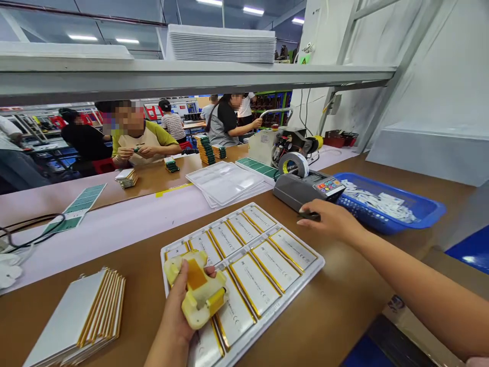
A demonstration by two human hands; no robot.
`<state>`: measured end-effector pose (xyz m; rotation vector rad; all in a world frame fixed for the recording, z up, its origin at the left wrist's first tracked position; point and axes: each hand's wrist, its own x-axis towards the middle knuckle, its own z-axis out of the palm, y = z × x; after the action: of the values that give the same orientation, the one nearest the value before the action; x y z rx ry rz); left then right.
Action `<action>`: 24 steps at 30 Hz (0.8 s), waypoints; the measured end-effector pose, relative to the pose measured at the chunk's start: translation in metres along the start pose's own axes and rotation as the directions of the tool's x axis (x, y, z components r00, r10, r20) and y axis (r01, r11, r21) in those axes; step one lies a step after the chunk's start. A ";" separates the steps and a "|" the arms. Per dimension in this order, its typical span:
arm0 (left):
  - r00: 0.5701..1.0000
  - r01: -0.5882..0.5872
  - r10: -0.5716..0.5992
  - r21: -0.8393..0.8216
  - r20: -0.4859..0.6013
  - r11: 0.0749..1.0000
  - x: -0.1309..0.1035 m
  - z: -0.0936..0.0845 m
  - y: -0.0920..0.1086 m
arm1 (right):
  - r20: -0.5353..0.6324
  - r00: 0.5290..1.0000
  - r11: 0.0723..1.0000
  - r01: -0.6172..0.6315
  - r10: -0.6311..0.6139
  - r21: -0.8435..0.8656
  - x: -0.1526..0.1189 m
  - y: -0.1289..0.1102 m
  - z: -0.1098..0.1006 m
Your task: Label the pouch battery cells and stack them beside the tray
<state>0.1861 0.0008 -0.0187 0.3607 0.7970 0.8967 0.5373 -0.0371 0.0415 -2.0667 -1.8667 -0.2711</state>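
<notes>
A pale yellow block [201, 291] with an amber patch [196, 273] on its upper face is gripped in the left hand [179, 300], the thumb laid over its left side and fingertips showing beyond it. The block is held over the left part of a pale tray [319, 261], in which flat packs [255, 281] with gold edges are set out in two rows; whether the tray is touched cannot be told. The right hand [331, 218] is placed just in front of a grey tape dispenser [293, 191], thumb and forefinger brought close together about a small dark piece [310, 216], whose nature is unclear. A blue basket [431, 213] of white pieces is seen beyond the right wrist. The step in hand is judged to be the handling of the dark piece beside the dispenser while the block is supported. For the next move, a steady left grip and a fine right pinch appear to be called for.
</notes>
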 end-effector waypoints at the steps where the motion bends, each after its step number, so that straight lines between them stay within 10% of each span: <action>1: 1.000 -0.001 0.001 0.003 -0.004 1.000 0.000 0.000 0.000 | -0.117 0.988 0.995 -0.101 0.103 0.020 0.000 0.011 -0.004; 5: 1.000 -0.021 0.021 0.016 0.016 1.000 0.002 0.000 0.001 | -0.317 0.856 0.911 -0.402 0.408 0.086 0.009 0.067 -0.014; 15: 0.995 -0.071 0.074 0.056 -0.064 0.996 0.001 0.007 0.002 | -0.199 0.891 0.895 -0.433 0.407 -0.108 0.026 0.106 -0.017; 20: 0.998 -0.061 0.062 0.041 -0.032 0.997 0.001 0.007 0.004 | -0.271 0.855 0.896 -0.406 0.441 0.178 0.008 0.104 0.001; 22: 0.997 -0.070 0.071 0.047 -0.014 0.996 0.001 0.004 0.003 | -0.292 0.745 0.760 -0.415 0.599 0.501 -0.004 0.100 0.019; 24: 0.997 -0.070 0.071 0.055 -0.006 0.996 0.002 0.001 0.003 | -0.064 0.665 0.430 -0.403 0.744 0.807 -0.012 0.095 0.036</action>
<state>0.1861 0.0038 -0.0167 0.4356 0.8216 0.9441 0.6267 -0.0423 -0.0075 -1.7052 -0.6603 0.2135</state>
